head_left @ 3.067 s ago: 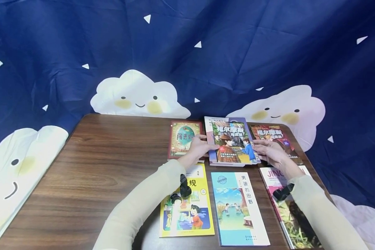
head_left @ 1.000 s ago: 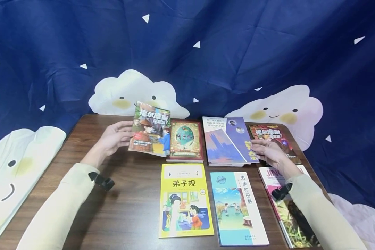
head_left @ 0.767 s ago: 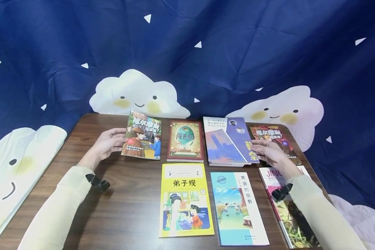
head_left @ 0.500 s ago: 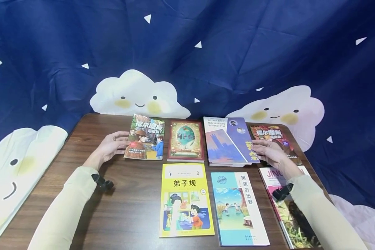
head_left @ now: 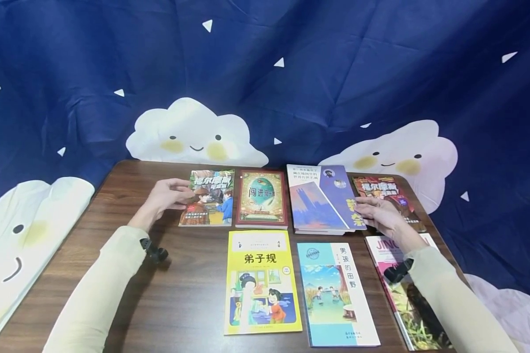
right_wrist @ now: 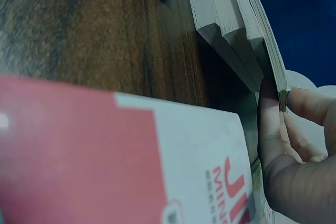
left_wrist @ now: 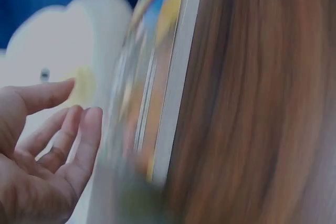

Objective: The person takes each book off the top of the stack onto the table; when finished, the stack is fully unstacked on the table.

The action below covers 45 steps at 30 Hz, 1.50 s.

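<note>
The comic-style book [head_left: 212, 201] with a boy in a brown hat lies flat at the back left of the row. My left hand [head_left: 170, 196] hovers by its left edge; in the left wrist view the fingers [left_wrist: 92, 124] are loosely bent and hold nothing. A purple-and-white book [head_left: 324, 206] tops a stack of books [right_wrist: 226, 19]. My right hand [head_left: 382, 213] pinches the right edge of that top book between thumb and fingers, as the right wrist view shows. Between the two lies a red-framed book [head_left: 261, 201] with a green oval.
In the front row lie a yellow book [head_left: 262, 282], a blue-and-white book [head_left: 337, 294] and a pink-and-white book [head_left: 417, 299], partly under the right forearm. A dark red book [head_left: 390, 196] lies at the back right. Bare wooden table [head_left: 172, 304] stretches left; a blue curtain [head_left: 265, 73] hangs behind.
My left hand has carried the comic-style book off the stack to the left, set it flat beside the red-framed book and let go. The right hand has stayed at the stack.
</note>
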Available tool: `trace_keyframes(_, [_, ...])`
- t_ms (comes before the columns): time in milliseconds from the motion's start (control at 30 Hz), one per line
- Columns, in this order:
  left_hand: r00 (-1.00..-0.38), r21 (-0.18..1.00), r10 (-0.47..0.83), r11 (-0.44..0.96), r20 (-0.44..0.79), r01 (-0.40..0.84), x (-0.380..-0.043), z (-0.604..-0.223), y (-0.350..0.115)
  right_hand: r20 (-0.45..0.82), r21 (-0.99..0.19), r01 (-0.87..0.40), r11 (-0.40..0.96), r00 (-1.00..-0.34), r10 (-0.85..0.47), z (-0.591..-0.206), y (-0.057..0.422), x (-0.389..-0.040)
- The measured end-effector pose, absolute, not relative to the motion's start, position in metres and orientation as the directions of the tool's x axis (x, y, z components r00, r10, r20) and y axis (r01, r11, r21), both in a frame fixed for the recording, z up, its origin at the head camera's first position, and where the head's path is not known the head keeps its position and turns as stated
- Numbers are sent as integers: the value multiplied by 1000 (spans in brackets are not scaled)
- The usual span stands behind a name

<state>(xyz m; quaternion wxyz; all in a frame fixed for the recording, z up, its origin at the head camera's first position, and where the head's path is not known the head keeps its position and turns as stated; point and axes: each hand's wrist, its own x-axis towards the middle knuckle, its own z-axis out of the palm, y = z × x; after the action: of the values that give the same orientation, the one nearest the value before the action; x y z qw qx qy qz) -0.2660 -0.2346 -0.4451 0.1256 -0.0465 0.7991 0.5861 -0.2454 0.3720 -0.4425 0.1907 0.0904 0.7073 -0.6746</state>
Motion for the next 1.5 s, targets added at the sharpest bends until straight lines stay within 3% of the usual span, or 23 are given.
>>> trace_keyframes(333, [-931,963,246,100,-268,-251,-256,-442,-84,-381,-924,374,80,-916,-128,-443,373,-243])
trace_keyframes(500, [-873,938,342,112,-346,-328,-248,-443,-23,-371,-929,363,75,-919,-137,-443,372,-242])
trace_keyframes(700, [-839,914,367,106,-402,-391,-247,-448,16,-369,-929,365,53,-917,-149,-445,370,-242])
trace_keyframes(1067, [-858,912,342,-2,-384,-410,-246,-457,25,-371,-929,363,74,-917,-146,-446,370,-243])
trace_keyframes(1500, [-876,924,347,-60,-335,-377,-237,-446,-36,-370,-926,344,159,-910,-187,-452,359,-251])
